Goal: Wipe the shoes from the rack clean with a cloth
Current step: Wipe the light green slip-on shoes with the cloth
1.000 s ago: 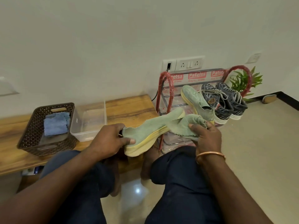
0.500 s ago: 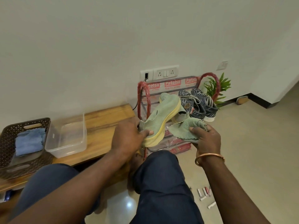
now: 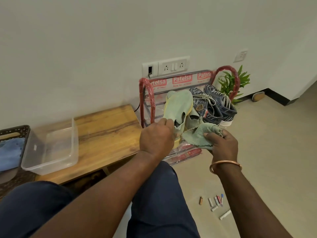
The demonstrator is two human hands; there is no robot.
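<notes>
Left hand pinches green shoe by heel collar over rack left end, likely to set it beside mate. Right hand curls fingers round bunched cloth, clear of shelf.

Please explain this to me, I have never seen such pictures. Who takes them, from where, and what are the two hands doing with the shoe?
There is no machine here. A person wears one camera on the head, so every picture looks forward and down at that person's own two hands.

The left hand grips a green shoe by its heel at the red shoe rack. On the rack there is also a second green shoe and a pair of dark blue sneakers. The right hand, with a bangle on its wrist, holds a green cloth for wiping.

To the left, a wooden bench carries a clear plastic tub and a brown basket with a blue cloth inside. What look like small batteries lie on the floor.
</notes>
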